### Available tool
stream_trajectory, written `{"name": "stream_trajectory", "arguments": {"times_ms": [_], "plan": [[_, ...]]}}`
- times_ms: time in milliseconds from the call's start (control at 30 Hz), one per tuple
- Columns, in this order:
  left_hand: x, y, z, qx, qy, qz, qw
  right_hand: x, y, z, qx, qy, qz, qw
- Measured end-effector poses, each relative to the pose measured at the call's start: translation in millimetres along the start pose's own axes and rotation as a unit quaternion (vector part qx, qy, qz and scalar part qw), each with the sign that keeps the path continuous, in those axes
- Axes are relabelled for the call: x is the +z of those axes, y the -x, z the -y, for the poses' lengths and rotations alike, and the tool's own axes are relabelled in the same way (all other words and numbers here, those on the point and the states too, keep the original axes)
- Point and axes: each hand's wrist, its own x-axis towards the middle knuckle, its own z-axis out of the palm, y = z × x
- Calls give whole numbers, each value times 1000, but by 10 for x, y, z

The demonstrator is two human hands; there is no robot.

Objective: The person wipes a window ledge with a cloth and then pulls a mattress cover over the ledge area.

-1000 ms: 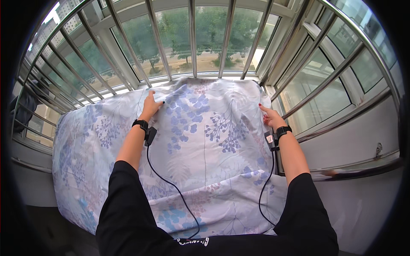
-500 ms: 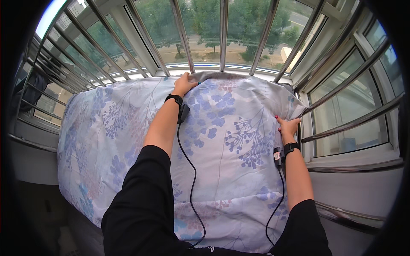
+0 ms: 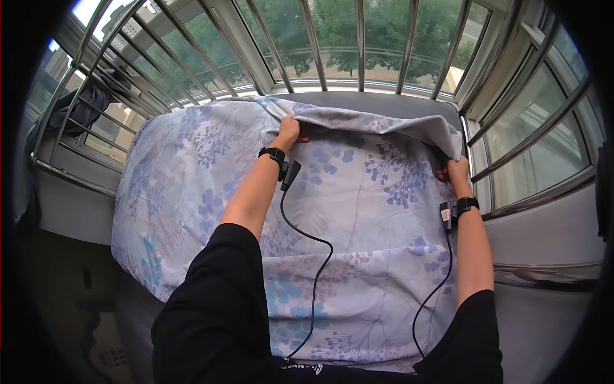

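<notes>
View: head camera.
Sheet: floral bed sheet (image 3: pixel 358 211), centre, far edge folded back toward 6 o'clock.
Left hand (image 3: pixel 289 131): 12 o'clock, closed on the fold.
Right hand (image 3: pixel 456 171): 3 o'clock, gripping the sheet's corner.
Beyond: window bars (image 3: pixel 359 38).

We reach both arms forward in black sleeves. Our left hand (image 3: pixel 289 131) stretches far, fingers closed in a grip; our right hand (image 3: pixel 455 173) sits nearer at the right, fingers curled shut. Both wrists wear black bands.

Soft daylight, sharp centre, dark fisheye-bent rim.
</notes>
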Motion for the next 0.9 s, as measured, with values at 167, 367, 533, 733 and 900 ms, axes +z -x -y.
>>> {"name": "stream_trajectory", "arguments": {"times_ms": [167,367,533,733,900], "plan": [[-448,82,-535,-47,194,105,974,17,245,899,75,-37,53,995],[-461,-281,-1788,60,268,113,955,-405,-656,2036,-133,-113,-45,984],[-564,-350,-1874,231,196,58,951,-109,-391,2578,-79,-31,-255,963],[14,-403,-830,477,-224,-24,850,309,-1262,1564,31,25,-448,893],[-204,-749,97,424,-438,-211,764,1161,-1121,483,-200,137,-440,864]]}}
